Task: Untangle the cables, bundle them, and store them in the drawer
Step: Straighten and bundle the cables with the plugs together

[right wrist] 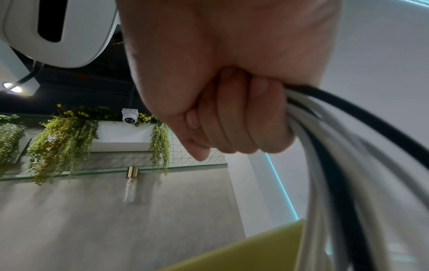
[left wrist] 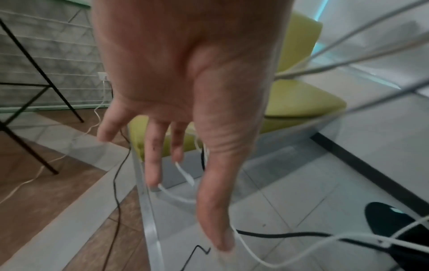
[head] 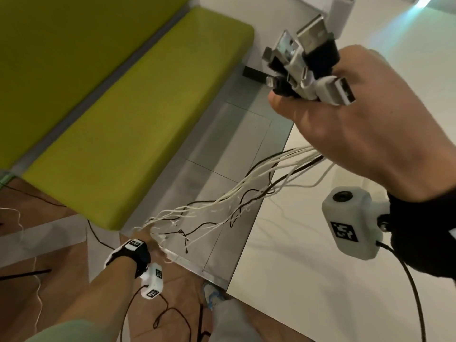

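Note:
My right hand (head: 345,124) is raised at the upper right and grips a bunch of black and white cables just below their USB plugs (head: 303,67), which fan out above the fist. The right wrist view shows those fingers (right wrist: 232,119) curled round the cable bundle (right wrist: 325,146). From there the cables (head: 246,191) stretch down and left to my left hand (head: 145,240), low beside the bench. In the left wrist view that hand (left wrist: 209,165) hangs with straight fingers; a white cable end (left wrist: 183,172) trails between them and other strands pass at its right. No drawer is in view.
A lime-green bench cushion (head: 138,114) fills the left. A white tabletop (head: 308,243) lies under the right arm, with a clear glass edge (head: 197,265) below the cables. Thin wires (head: 172,314) lie on the wooden floor near my shoe (head: 212,294). A black metal frame (left wrist: 34,73) stands further left.

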The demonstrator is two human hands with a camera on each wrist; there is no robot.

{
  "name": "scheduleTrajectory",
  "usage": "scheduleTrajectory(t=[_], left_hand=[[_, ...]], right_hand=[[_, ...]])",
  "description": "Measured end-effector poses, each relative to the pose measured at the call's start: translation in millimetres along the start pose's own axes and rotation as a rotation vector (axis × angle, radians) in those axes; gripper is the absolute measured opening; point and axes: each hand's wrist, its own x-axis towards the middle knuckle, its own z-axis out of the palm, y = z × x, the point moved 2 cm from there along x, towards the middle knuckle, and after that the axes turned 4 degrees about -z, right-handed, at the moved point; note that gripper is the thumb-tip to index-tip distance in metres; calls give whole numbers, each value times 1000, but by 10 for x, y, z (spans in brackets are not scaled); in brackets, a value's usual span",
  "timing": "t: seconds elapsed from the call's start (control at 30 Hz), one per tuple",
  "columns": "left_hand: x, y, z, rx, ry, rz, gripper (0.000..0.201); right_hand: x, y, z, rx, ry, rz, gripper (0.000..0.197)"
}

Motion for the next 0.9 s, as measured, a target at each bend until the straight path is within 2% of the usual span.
scheduleTrajectory(t=[0.03,0.1,0.17,0.2,0.27,0.37,0.5,0.53,0.63,0.73,0.8,0.9], left_hand=[[110,-117,43,-8,28,-34,102],[220,-275,103,-146,-58,-85,79],[82,-241,108,-252,-162,-68,35],[-8,-204,98,-280,-188,-55,22],[-120,-96,93,-427,-210,-28,11],[-179,-1,31,-432,-158,-103,34],[-248,224,-72,-416,-135,-76,29],[-249,258,-87,-391,-101,-70,29],[-254,379,-105,-186,141,-2,32],[-295,581,-48,-199,227,96,66],[-317,717,6,-157,254,157,97],[-359,857,81,-145,202,237,129]], right_hand=[[-11,0,-19,-1,10,-8,32],[-21,37,-56,-1,12,-8,33],[-22,12,-60,8,10,12,34],[-16,4,-56,6,12,13,34],[-3,-5,-33,-8,13,-7,34],[22,-23,12,-5,9,-20,33],[25,-64,80,-40,0,-51,32],[30,-70,97,-35,1,-49,32],[59,-102,134,-32,11,-54,33],[92,-153,175,-47,4,-70,31],[110,-174,196,-76,0,-80,29],[126,-166,178,-103,2,-81,30]])
